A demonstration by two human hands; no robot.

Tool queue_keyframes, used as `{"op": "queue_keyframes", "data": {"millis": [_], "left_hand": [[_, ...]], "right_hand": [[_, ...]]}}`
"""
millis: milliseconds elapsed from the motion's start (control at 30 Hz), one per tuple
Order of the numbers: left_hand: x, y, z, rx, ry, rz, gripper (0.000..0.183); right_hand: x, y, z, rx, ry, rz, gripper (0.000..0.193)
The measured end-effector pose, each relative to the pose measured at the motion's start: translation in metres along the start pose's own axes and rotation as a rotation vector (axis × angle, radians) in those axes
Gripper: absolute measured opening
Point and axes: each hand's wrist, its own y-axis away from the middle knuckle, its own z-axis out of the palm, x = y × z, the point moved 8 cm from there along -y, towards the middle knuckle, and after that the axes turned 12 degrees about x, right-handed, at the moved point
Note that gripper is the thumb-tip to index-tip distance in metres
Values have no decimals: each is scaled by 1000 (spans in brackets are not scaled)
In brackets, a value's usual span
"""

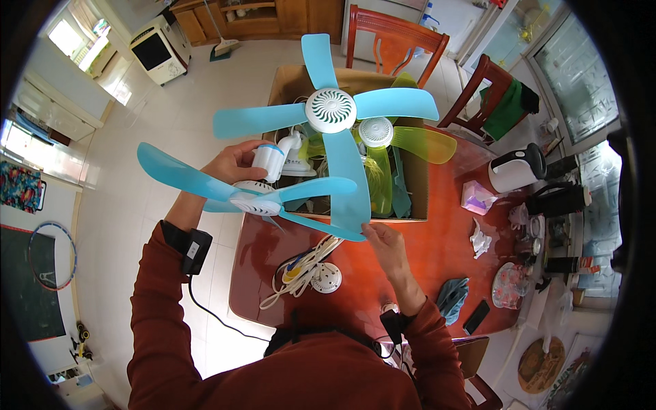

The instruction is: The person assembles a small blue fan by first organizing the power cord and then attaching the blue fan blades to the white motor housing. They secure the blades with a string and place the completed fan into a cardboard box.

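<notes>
By the left hand [236,164] a white motor [270,162] is held at the near left corner of the box [287,82], with the thumb and fingers curled round it. The near fan [254,198], with blue blades, is seen just beside this motor, partly over the box's near edge; whether the two are joined cannot be told with certainty. By the right hand [386,246], at the box's near edge, a blue blade tip is pinched narrowly; to which fan it belongs cannot be told, since the blades are overlapped there. The far fan [331,110] is spread above the box, and its blue blades are already attached to its hub. From this it may be judged that the assembling of the blue fans is mostly done, while their sorting or placing is not yet finished. The green fan [376,132] is left in the box, held by neither of the hands. On the bench [444,239], in front of the box, a bundled cord [311,263] and a white disc [326,279] are left, apparently not yet dealt with.
</notes>
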Motion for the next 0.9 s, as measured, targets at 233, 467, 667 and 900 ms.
{"op": "queue_keyframes", "data": {"millis": [233, 467, 667, 900], "left_hand": [[-2, -7, -11, 68, 58, 148, 62], [3, -8, 0, 139, -100, 70, 65], [19, -18, 7, 149, -258, 43, 64], [30, -30, -4, 152, -193, 40, 57]], "right_hand": [[11, -6, -13, 75, -113, 187, 20], [3, -19, -43, 137, -75, 154, 20], [-9, -21, -54, 186, -29, 128, 19], [-12, -25, -56, 194, -57, 110, 19]]}}
